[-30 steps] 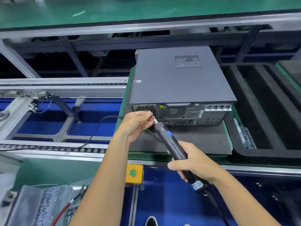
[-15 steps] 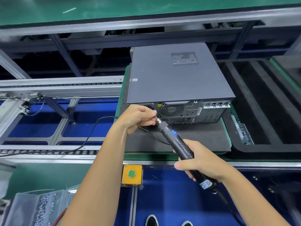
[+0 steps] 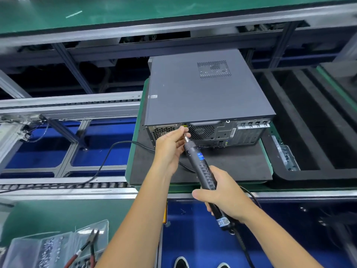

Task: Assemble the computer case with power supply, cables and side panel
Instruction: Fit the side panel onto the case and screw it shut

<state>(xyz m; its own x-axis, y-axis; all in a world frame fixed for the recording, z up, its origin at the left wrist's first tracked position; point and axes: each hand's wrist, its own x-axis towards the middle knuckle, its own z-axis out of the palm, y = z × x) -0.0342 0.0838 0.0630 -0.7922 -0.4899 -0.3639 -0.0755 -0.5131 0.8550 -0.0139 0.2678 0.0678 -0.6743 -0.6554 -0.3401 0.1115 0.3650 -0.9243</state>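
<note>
Pliers [image 3: 87, 248] lie half cut off at lower left, then the left hand [image 3: 170, 147] pinches the bit of a screwdriver [image 3: 202, 167], hiding its tip against the computer case [image 3: 204, 93] on a foam pad [image 3: 222, 167], right hand [image 3: 224, 198] gripping the handle.

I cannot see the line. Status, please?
Right hand grips screwdriver. Left hand steadies its tip at case rear. Nothing blocking.

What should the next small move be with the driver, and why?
Probably ease the electric screwdriver forward so its bit seats at the screw point on the computer case rear edge. The side panel is already on, the left hand pinches the bit tip just short of the rear panel, and the right hand grips the handle.
</note>
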